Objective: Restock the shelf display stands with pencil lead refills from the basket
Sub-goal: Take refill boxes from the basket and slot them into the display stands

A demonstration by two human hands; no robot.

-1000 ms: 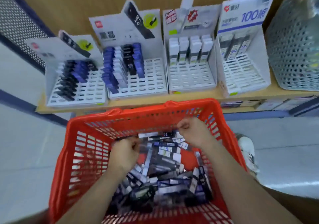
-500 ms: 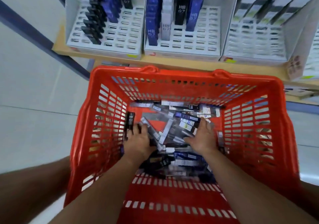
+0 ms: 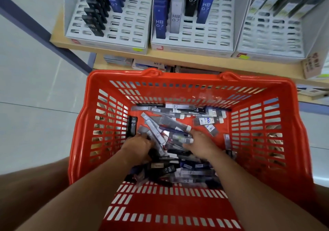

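Since half a second ago the hands have been drawn closer together over the heap, the left hand [image 3: 137, 147] dug in near the basket's left wall and the right hand [image 3: 200, 144] laid just beside it. Gathering is judged to be the step in hand: pencil lead refills [image 3: 178, 124] are being sorted in the red basket [image 3: 178, 78], and none is seen on its way up. Left fingers are curled down among the packs and right fingers lie on a white-capped pack; whether anything is gripped cannot be told. Slim flat packs, black, blue and clear, some marked HB 0.7, lie jumbled across the basket's floor. Next, a matched handful would need lifting to the empty front slots of the display stands [image 3: 192, 42] on the shelf [image 3: 178, 57]
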